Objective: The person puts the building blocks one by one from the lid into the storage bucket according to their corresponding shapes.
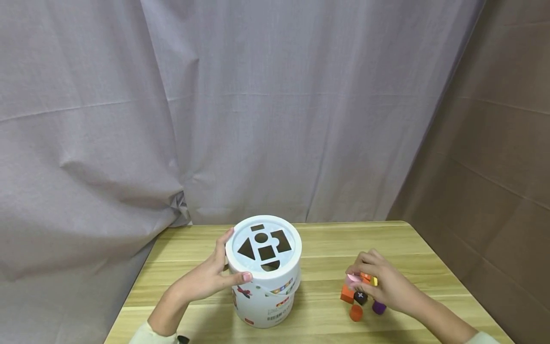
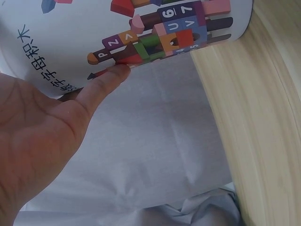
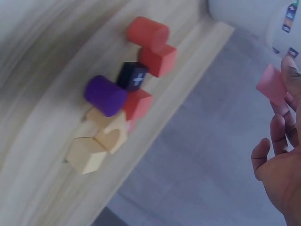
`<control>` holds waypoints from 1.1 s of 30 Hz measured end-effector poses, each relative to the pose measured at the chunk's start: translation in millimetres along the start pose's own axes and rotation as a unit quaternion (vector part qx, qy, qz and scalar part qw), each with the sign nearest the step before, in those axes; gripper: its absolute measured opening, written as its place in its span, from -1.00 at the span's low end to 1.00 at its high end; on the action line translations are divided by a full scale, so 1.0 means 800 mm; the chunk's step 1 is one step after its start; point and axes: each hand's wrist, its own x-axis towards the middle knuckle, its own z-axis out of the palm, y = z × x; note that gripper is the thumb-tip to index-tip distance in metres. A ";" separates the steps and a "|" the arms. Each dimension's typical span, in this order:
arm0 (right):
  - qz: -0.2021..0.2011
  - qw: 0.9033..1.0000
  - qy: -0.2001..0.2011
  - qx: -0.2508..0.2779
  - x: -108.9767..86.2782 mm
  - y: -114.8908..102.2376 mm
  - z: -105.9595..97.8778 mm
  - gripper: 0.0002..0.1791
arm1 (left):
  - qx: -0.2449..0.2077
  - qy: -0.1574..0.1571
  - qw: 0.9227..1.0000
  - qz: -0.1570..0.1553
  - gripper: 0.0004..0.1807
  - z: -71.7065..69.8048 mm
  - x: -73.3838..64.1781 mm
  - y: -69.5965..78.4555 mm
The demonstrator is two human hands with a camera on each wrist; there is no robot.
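A white bucket (image 1: 258, 313) with printed toy pictures stands upright on the table, topped by a white lid (image 1: 281, 265) with several shaped holes. My left hand (image 1: 204, 283) grips it at the lid's left rim, thumb toward the front and fingers round the side. In the left wrist view one finger rests along the printed wall. On the right, my right hand (image 1: 388, 284) pinches a pink wedge-like block (image 3: 273, 85) between thumb and fingers, above a group of blocks. That group includes a purple cylinder (image 3: 106, 95), a black block with a white plus (image 3: 131, 76) and an orange-red cylinder (image 3: 148, 32).
Pale yellow blocks (image 3: 86, 155) and orange-red cubes (image 3: 158, 60) lie close together in the same group. The wooden table (image 1: 326, 253) reaches back to a grey curtain (image 1: 275, 119). Another curtain (image 1: 485, 191) hangs along the right side.
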 end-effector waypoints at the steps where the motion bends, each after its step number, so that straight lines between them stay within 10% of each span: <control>1: -0.002 1.000 0.002 0.003 0.003 -0.002 -0.001 -0.57 | 0.000 0.000 1.000 0.000 0.35 0.000 0.000 0.000; 33: -0.032 0.998 0.006 0.054 0.120 -0.066 0.004 -0.60 | 0.001 0.000 1.000 -0.008 0.35 0.000 -0.002 0.001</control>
